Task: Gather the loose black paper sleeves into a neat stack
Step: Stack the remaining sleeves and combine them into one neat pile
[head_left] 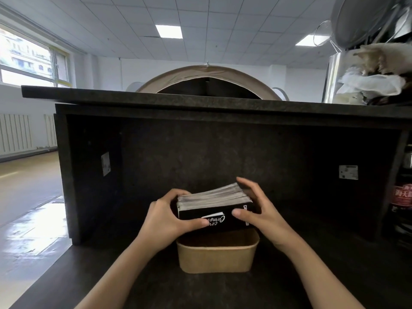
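Note:
A thick stack of black paper sleeves (223, 205) with white lettering on the near face is held upright above a brown paper tub (217, 256). My left hand (166, 216) grips its left end, thumb across the near black face, fingers curled over the top corner. My right hand (258, 208) holds the right end, thumb on the near face and fingers curved round the far side. The grey sleeve edges on top fan slightly toward the right. The tub's inside is mostly hidden behind the stack.
The tub stands on a dark stone counter (200, 291) inside a dark recess under an overhanging shelf (200, 101). Bottles (402, 197) stand at the right edge. Metal pots and cloths (370, 72) sit on the shelf's right end. Open floor lies to the left.

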`<state>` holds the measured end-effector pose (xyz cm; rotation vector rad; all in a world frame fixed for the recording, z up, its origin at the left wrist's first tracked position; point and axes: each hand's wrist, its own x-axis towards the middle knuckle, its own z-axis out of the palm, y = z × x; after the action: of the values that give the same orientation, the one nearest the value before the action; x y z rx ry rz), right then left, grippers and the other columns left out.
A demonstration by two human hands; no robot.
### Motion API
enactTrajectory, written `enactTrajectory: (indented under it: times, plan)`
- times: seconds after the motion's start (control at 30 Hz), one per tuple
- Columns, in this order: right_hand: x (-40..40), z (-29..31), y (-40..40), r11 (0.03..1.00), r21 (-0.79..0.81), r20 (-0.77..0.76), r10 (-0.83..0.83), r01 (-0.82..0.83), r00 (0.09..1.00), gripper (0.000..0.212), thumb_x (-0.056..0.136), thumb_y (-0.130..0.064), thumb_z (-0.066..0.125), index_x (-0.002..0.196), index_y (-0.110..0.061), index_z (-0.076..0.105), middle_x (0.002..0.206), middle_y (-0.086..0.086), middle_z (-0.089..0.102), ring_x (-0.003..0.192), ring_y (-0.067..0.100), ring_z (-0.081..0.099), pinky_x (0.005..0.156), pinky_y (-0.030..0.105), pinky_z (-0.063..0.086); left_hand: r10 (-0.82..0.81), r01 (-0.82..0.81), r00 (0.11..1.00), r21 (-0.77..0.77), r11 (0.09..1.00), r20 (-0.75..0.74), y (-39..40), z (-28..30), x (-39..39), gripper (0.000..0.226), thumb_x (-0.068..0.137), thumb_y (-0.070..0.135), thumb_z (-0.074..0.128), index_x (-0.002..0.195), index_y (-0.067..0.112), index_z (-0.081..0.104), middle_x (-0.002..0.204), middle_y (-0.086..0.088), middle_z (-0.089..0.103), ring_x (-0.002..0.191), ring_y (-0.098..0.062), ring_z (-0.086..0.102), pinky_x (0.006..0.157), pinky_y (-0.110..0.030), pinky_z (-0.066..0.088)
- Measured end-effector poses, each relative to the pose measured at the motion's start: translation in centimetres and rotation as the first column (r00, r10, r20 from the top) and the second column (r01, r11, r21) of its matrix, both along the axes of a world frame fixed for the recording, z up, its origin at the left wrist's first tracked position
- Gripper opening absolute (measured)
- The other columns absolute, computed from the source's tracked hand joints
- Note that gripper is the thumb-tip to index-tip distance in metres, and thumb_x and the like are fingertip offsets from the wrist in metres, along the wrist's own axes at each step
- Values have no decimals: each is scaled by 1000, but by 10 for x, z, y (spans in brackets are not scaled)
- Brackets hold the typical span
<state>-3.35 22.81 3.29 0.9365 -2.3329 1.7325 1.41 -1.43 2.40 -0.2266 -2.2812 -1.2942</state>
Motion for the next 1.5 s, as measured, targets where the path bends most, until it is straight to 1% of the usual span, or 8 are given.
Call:
enactTrajectory:
  times: [0.17,0.53,0.67,0.8,0.97,1.17,1.4,1.5]
  plan:
    - [-6,-9,6,995,88,41,43,-47,998,74,72,-21,82,135,-39,45,124,-9,62,114,3,60,97,25,50,-41,42,998,-32,999,49,-1,-10,-3,66,48,45,91,106,38,60,99,15,71,94,6,65,85,-20,54]
    - [-13,-21,11,966,253,77,24,-43,997,63,74,-24,82,127,-42,51,124,-14,61,115,0,58,99,24,48,-105,132,978,-147,980,178,0,-17,-8,67,55,55,84,114,41,53,109,17,67,101,10,60,90,-20,51]
    - [-13,-22,8,910,407,92,39,-73,995,75,75,-51,74,140,-46,37,148,-27,28,140,0,27,116,30,29,-95,155,980,-368,917,177,-1,-22,-3,88,68,87,34,146,47,23,152,36,11,145,7,-1,119,-27,4]
    - [-12,-24,4,872,484,-56,-59,78,997,75,84,-75,34,149,-41,19,156,-30,0,142,-9,-9,122,38,0,-56,45,998,-491,870,-7,-2,-24,1,63,90,67,7,149,43,7,154,35,-5,139,16,-18,111,-9,-12]
    - [-21,-26,2,737,670,-35,-94,93,995,56,101,-52,22,152,-34,8,159,-21,-1,145,-3,-2,121,31,-2,23,180,957,-656,733,288,-5,-23,-10,47,105,33,10,151,33,3,159,20,-5,142,4,-15,116,-23,-12]
    - [-23,-21,0,646,756,-34,-119,103,992,60,99,-58,21,152,-37,2,159,-21,-4,147,3,-5,121,41,-4,125,257,896,-728,636,426,-1,-2,-9,51,105,35,9,152,28,-9,159,15,-15,147,-8,-13,121,-40,-11]
    - [-16,-20,-1,660,744,-12,-146,107,989,63,98,-59,22,152,-36,1,160,-19,-2,148,6,-2,121,45,-2,103,286,853,-623,728,512,-4,-2,-10,50,104,38,10,152,36,-7,158,20,-16,148,-11,-12,121,-45,-9]
    - [-16,-22,-1,710,688,-21,-190,152,982,60,98,-60,19,152,-37,6,160,-18,3,148,6,0,122,45,1,13,149,923,-389,909,384,3,-20,-3,49,104,45,11,152,38,9,156,25,-4,149,-10,-7,122,-43,-4]
